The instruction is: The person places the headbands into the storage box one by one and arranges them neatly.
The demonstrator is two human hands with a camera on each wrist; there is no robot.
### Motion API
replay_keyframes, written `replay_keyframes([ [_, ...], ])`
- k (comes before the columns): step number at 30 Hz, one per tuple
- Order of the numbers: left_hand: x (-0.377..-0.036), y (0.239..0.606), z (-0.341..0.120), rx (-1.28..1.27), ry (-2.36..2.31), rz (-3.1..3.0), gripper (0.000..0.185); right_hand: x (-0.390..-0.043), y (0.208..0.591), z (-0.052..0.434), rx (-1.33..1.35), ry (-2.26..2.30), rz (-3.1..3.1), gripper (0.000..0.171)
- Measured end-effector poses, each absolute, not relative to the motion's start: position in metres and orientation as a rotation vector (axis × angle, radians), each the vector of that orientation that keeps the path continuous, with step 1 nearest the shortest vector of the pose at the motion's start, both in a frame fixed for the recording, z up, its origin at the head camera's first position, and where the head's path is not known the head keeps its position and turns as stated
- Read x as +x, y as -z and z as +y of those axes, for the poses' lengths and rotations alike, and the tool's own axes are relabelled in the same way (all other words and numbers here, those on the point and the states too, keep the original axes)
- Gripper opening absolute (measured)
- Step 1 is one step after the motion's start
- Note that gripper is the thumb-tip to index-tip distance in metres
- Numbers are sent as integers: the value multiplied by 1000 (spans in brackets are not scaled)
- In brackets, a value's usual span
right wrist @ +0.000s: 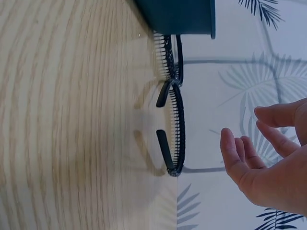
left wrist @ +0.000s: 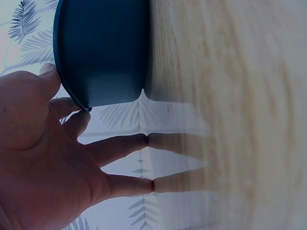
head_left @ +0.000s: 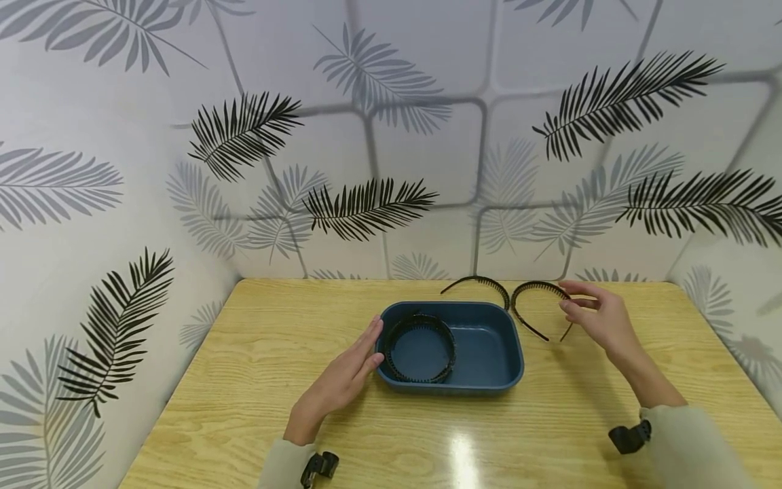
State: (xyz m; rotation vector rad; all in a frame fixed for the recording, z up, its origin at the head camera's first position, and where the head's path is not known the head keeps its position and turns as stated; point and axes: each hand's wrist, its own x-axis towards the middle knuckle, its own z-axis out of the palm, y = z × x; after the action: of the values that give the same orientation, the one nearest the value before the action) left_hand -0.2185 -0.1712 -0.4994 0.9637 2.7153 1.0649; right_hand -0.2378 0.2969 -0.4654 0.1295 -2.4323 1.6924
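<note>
A blue rectangular bin [head_left: 452, 390] stands on the table, with black toothed headbands [head_left: 453, 348] forming a ring in its left half. My left hand [head_left: 342, 380] rests against the bin's left end, fingers fairly straight; in the left wrist view its thumb and some fingertips touch the rim while two other fingers reach down to the table. Beyond the bin's right end, a black toothed headband [head_left: 530, 285] lies on the wood. My right hand [head_left: 601, 319] hovers beside it, and in the right wrist view its loosely bent fingers [right wrist: 240, 158] are apart from that headband.
Another black headband [head_left: 497, 282] lies behind the bin's back right corner, its end close to the first one. The wooden table [head_left: 256, 367] meets a leaf-patterned wall covering [head_left: 427, 238] at its back edge and sides.
</note>
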Motion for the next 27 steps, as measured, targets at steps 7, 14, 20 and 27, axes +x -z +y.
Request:
replay_keyframes([
  [7, -219, 500, -172, 961, -1049, 2724, 61, -249, 472, 308, 103, -1576, -2527, 48],
  [14, -218, 499, -172, 953, -1046, 2720, 61, -259, 476, 314, 37, -1468, -2643, 49],
  [20, -218, 498, -172, 950, -1051, 2723, 60, -274, 482, 318, 0, -1421, -2696, 51],
  [27, -218, 499, -172, 949, -1047, 2722, 60, -281, 489, 324, 10, -1467, -2780, 53],
])
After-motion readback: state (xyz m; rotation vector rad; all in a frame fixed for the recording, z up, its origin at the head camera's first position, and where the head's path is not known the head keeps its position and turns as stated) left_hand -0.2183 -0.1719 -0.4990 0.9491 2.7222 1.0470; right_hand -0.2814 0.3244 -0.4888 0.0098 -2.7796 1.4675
